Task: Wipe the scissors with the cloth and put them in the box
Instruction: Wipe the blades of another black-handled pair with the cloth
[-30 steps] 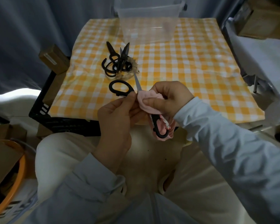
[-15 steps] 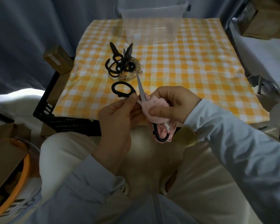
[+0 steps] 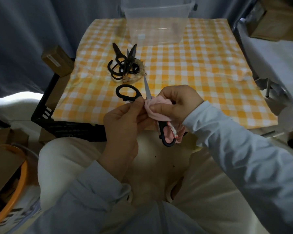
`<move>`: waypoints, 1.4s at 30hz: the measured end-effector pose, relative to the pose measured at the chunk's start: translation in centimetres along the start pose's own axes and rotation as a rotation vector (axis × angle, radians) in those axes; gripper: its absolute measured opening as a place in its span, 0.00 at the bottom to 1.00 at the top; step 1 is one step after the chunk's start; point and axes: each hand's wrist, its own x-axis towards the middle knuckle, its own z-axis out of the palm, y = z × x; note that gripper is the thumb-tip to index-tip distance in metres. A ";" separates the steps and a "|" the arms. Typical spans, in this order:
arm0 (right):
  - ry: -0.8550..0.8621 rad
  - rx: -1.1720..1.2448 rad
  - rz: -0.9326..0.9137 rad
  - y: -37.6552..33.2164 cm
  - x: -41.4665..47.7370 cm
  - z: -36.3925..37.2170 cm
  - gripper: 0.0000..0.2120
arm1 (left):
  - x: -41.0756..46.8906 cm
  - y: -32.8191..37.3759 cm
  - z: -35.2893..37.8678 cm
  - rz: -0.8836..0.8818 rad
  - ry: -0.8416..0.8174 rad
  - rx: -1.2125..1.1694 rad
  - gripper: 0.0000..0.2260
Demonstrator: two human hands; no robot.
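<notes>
Seen from my head: my left hand (image 3: 123,122) pinches the scissors (image 3: 162,128) just under their upper black loop. The pair is spread open, held over my lap at the near edge of the checked tablecloth (image 3: 201,68). My right hand (image 3: 178,102) clutches the pink cloth (image 3: 155,107), bunched round the blades near the pivot — one bare tip pokes out above it. The clear box (image 3: 156,26) stands at the far edge — well apart, with a heap of other scissors (image 3: 123,65) between.
</notes>
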 end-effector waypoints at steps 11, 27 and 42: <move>0.077 0.081 -0.017 0.1 0.0 0.6 0.12 | -0.1 -0.2 -0.1 0.013 0.020 -0.011 0.11; 0.288 0.565 0.424 0.6 -0.4 -1.5 0.10 | 2.9 1.2 -1.9 0.811 0.073 0.718 0.06; -0.016 0.628 0.443 -0.1 -1.6 -1.9 0.07 | 4.0 0.4 -2.7 1.053 0.025 1.042 0.15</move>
